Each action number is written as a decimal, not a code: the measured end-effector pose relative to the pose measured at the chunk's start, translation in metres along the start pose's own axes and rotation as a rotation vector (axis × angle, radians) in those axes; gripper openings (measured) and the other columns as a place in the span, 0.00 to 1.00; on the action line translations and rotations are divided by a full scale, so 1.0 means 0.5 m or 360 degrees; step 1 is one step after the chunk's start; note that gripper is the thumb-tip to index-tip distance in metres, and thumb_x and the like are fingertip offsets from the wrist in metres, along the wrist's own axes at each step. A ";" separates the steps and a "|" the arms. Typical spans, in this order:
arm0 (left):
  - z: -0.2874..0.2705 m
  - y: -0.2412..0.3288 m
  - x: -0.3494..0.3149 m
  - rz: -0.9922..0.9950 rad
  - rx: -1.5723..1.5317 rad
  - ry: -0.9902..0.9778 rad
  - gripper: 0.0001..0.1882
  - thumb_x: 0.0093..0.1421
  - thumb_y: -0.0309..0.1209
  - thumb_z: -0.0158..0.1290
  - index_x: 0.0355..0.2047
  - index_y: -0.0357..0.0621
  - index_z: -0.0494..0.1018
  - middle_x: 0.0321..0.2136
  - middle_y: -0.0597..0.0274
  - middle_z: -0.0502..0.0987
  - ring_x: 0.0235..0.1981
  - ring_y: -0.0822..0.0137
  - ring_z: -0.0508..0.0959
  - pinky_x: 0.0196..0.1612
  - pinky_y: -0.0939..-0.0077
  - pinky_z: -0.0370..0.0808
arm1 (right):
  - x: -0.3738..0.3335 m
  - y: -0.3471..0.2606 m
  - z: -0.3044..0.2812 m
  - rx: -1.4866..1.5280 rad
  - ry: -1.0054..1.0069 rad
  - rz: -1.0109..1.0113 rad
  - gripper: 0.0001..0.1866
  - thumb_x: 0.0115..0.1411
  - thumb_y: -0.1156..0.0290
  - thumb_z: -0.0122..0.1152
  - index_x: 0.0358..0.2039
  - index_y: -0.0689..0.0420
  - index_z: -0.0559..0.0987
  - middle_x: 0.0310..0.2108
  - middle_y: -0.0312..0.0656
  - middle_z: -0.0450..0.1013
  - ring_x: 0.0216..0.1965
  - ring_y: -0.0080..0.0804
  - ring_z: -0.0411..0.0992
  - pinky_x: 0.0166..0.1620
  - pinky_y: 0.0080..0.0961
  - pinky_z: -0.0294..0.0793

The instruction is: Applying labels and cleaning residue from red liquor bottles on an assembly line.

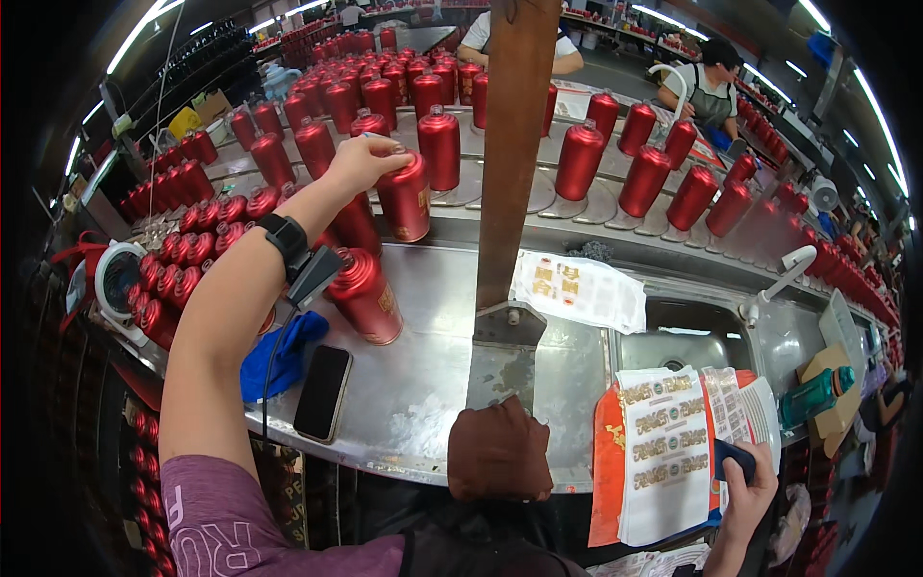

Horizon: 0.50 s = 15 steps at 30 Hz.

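Observation:
My left hand (370,162) is closed round the neck of a shiny red bottle (404,204) with gold print low on its side. That bottle is upright at the far edge of the metal bench, in front of the conveyor. Nearer to me, a second red bottle (365,300) with a gold mark stands on the bench, below my left forearm. At the lower right, my right hand (752,492) grips a small dark blue flat piece (733,460). It is over the right edge of a stack of white sheets (663,452) printed with rows of gold decals.
Red bottles ride on a conveyor (461,183) of round plates. A brown post (514,144) rises mid-bench. A phone (323,394), blue cloth (288,358), decal sheet (582,290), sink (687,337), faucet (781,279) and teal bottle (815,396) are around. Co-workers sit beyond.

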<state>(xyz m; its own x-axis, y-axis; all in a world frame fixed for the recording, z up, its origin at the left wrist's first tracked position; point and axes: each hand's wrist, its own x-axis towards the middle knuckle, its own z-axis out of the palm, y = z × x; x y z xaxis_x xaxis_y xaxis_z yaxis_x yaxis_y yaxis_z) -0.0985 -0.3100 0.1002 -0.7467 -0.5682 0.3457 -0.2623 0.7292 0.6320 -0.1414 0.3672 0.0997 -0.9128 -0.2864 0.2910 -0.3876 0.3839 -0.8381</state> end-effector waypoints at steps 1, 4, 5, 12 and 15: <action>0.006 -0.010 -0.002 0.0072 0.0065 0.0015 0.23 0.54 0.44 0.68 0.44 0.42 0.83 0.39 0.56 0.83 0.37 0.68 0.82 0.43 0.73 0.77 | 0.009 0.000 0.003 -0.0009 -0.0009 0.0047 0.13 0.51 0.87 0.64 0.39 0.67 0.79 0.32 0.37 0.66 0.34 0.23 0.68 0.38 0.16 0.69; 0.019 -0.016 -0.016 -0.0056 0.0051 -0.0124 0.24 0.54 0.45 0.68 0.45 0.43 0.83 0.39 0.56 0.84 0.33 0.68 0.82 0.37 0.73 0.79 | 0.038 0.010 0.025 0.0022 -0.0080 -0.0012 0.14 0.51 0.87 0.65 0.40 0.67 0.80 0.31 0.37 0.66 0.33 0.23 0.67 0.37 0.15 0.68; 0.022 -0.009 -0.024 -0.0201 0.0003 -0.0240 0.24 0.54 0.45 0.68 0.45 0.43 0.83 0.39 0.56 0.84 0.32 0.68 0.82 0.35 0.73 0.79 | 0.046 0.011 0.036 0.0019 -0.0093 -0.0006 0.14 0.51 0.87 0.65 0.40 0.67 0.80 0.31 0.37 0.66 0.33 0.23 0.67 0.37 0.15 0.68; 0.019 -0.037 -0.051 -0.0097 -0.0013 -0.0187 0.23 0.55 0.44 0.67 0.43 0.38 0.83 0.33 0.57 0.84 0.29 0.71 0.81 0.34 0.74 0.77 | 0.063 0.013 0.104 0.0006 -0.0282 -0.0085 0.15 0.49 0.87 0.67 0.40 0.65 0.81 0.30 0.36 0.66 0.32 0.23 0.67 0.35 0.16 0.65; 0.007 -0.018 -0.065 -0.0108 0.0008 -0.0201 0.23 0.55 0.44 0.67 0.43 0.38 0.83 0.31 0.58 0.83 0.33 0.71 0.81 0.40 0.74 0.76 | 0.062 0.010 0.105 0.0024 -0.0279 -0.0048 0.15 0.49 0.86 0.67 0.40 0.65 0.81 0.30 0.37 0.67 0.32 0.23 0.67 0.36 0.16 0.65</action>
<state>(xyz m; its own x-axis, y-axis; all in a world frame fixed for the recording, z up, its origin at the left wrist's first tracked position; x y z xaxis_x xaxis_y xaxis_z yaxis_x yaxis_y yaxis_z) -0.0739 -0.2966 0.0807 -0.7982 -0.5638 0.2120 -0.3176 0.6930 0.6472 -0.1648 0.3140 0.0802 -0.8640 -0.4466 0.2325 -0.4114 0.3599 -0.8374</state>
